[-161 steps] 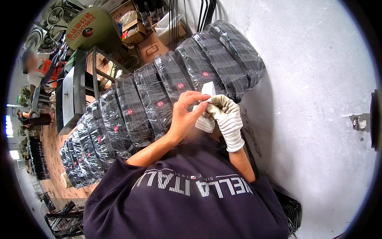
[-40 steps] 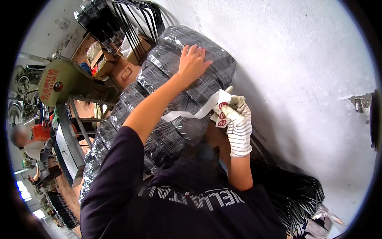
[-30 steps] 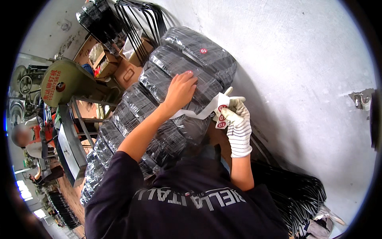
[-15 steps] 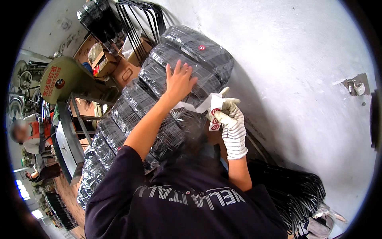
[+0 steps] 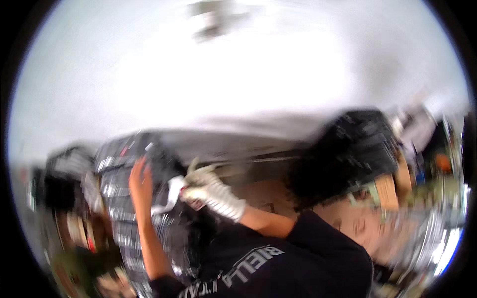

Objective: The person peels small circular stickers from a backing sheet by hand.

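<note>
My left hand [image 5: 141, 185] is bare and blurred, its fingers stretched out over a row of black bundles [image 5: 119, 201] wrapped in shiny clear film. Whether it touches the film, I cannot tell. On my right hand [image 5: 212, 191] is a white knitted glove with grey stripes. Its fingers close on a white strip of round red stickers [image 5: 175, 191], which trails toward my left forearm. Most of the printed stickers are hidden by the glove or smeared.
A pale wall [image 5: 278, 64] runs behind the bundles. To the right stands a pile of black bent metal frames [image 5: 348, 154], with cardboard [image 5: 385, 191] beside it. A green machine [image 5: 74, 270] shows at the lower left. Brown floor [image 5: 348, 223] lies right of me.
My view has swung to the right, so the bundles now lie at the left and the frame pile has come into fuller view. My right hand keeps the sticker strip.
</note>
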### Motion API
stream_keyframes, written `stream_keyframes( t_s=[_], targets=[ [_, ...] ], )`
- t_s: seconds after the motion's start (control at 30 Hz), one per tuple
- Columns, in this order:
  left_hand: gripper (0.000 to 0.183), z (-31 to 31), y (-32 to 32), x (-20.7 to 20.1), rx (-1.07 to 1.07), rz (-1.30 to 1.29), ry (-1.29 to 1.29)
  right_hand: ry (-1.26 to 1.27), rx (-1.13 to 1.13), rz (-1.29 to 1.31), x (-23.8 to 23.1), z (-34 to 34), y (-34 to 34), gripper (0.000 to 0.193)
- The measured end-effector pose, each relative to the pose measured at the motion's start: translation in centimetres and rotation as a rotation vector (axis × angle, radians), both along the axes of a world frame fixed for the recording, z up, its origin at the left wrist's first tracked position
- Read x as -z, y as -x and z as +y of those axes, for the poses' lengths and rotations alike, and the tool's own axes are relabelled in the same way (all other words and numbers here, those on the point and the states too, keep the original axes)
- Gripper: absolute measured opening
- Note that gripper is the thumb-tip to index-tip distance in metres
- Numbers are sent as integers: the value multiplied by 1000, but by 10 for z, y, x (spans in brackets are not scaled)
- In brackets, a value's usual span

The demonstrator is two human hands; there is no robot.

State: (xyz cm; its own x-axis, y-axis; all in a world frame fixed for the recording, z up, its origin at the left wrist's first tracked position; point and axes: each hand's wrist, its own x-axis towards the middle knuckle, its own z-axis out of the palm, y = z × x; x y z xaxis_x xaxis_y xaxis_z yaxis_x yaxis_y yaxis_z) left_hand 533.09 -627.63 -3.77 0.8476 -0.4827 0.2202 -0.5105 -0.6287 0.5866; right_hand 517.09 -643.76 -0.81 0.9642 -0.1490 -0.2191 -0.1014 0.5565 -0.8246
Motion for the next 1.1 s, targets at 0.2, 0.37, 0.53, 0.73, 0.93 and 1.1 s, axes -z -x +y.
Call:
stream_keyframes(
  t_s=[0.2, 0.37, 0.53, 0.73, 0.93, 1.1],
  targets=[
    [33, 17, 127, 7, 132, 357, 383, 125, 155, -25, -10, -18, 40, 7],
    [41, -2, 209, -22, 298, 379, 570, 239, 347, -92, 12, 1, 107, 3],
    [40, -25, 273, -19, 604, 582, 597, 293, 527, 30, 27, 8, 191, 6],
    [38, -42, 337, -24, 870, 696, 471, 100, 712, 33, 40, 10, 272, 12],
    [39, -71, 378, -33, 1124, 694, 336, -62, 1026, -25, 22, 26, 352, 12],
    [44, -99, 416, -26, 1362, 618, 242, 11, 1155, 2, 6, 40, 412, 15]
  ],
)
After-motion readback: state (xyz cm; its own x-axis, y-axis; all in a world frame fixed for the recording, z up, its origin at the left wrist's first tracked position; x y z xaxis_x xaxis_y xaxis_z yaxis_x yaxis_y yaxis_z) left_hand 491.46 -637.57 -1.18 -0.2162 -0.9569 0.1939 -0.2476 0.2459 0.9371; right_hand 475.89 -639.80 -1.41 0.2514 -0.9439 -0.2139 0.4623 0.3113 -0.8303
